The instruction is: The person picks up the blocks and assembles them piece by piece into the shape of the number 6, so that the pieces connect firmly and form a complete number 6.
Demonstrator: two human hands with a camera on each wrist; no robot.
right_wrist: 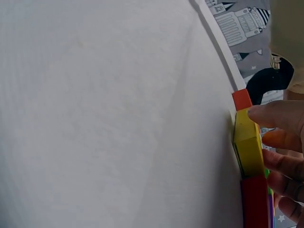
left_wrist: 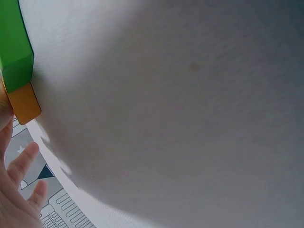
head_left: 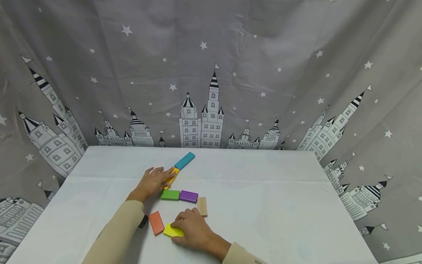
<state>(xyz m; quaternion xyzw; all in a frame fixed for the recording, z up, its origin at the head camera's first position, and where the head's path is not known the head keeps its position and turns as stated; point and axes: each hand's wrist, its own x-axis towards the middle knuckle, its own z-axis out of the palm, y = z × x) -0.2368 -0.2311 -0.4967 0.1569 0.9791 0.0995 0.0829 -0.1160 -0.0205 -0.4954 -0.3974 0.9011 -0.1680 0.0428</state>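
Note:
My left hand (head_left: 153,183) pinches an orange-yellow block (head_left: 173,179) between thumb and fingers, flat on the white table. Its far end meets a blue block (head_left: 185,160), and its near end meets a green block (head_left: 170,195). A purple block (head_left: 188,196) adjoins the green one, followed by a plain wooden block (head_left: 202,206). Nearer the front, my right hand (head_left: 194,229) grips a yellow block (head_left: 173,231) by its sides. An orange-red block (head_left: 156,223) lies left of it. In the right wrist view a dark red block (right_wrist: 255,202) touches the yellow one; from the head my hand mostly hides it.
A black block (head_left: 143,222) is partly covered by my left sleeve (head_left: 115,231). The white table (head_left: 280,205) extends to the right of the blocks. Behind it hangs a grey curtain (head_left: 250,47) printed with castles and stars.

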